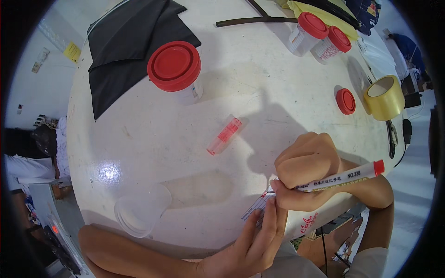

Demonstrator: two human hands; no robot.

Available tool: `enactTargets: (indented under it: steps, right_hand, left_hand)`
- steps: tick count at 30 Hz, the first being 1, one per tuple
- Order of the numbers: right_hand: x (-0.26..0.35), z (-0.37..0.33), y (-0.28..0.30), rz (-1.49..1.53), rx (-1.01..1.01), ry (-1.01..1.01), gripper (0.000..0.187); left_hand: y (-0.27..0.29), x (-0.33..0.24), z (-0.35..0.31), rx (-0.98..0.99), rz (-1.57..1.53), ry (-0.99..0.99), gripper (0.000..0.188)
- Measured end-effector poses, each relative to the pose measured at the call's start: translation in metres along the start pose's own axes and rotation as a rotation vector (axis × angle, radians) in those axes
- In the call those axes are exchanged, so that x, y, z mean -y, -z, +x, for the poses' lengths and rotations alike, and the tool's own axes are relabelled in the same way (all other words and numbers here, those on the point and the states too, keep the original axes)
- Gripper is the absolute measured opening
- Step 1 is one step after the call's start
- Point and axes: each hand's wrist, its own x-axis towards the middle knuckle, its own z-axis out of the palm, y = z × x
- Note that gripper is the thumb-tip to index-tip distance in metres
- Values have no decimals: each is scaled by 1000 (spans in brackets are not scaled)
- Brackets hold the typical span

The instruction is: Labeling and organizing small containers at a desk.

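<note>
Head view: the right hand [308, 164] has its grip closed around a white marker [340, 178] with a red end, tip down on a small label [256, 209] at the near edge of the white worktop [153, 139]. The left hand [259, 238] lies flat, fingers pinning the label. Nearby: a clear lidless cup [141, 209], a pink capped tube [225, 135], a red-lidded jar [176, 69], a loose red lid [346, 101], a tape roll [384, 97]
</note>
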Motion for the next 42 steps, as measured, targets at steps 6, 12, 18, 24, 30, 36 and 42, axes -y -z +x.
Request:
enactTargets:
  steps: [6, 12, 18, 24, 30, 36, 42]
  right_hand:
    - [0, -1, -2, 5, -25, 16, 39]
    - [0, 0, -2, 27, -37, 36, 36]
    - [0, 2, 5, 10, -6, -47, 38]
    - [1, -1, 3, 22, -15, -3, 39]
    - [0, -1, 2, 15, -26, 1, 39]
    - [-1, 0, 1, 6, -33, -5, 39]
    - [-5, -3, 0, 21, -63, 31, 38]
  left_hand:
    - [1, 0, 1, -10, -24, 20, 31]
    - [2, -3, 1, -3, -53, 40, 33]
    - [-1, -3, 1, 11, -62, 44, 35]
    - [-7, -9, -1, 118, -346, 40, 38]
    - [-2, -6, 0, 6, -143, 62, 40]
    - [-1, -6, -1, 22, -120, 68, 40]
    - [-1, -6, 1, 21, -131, 65, 40]
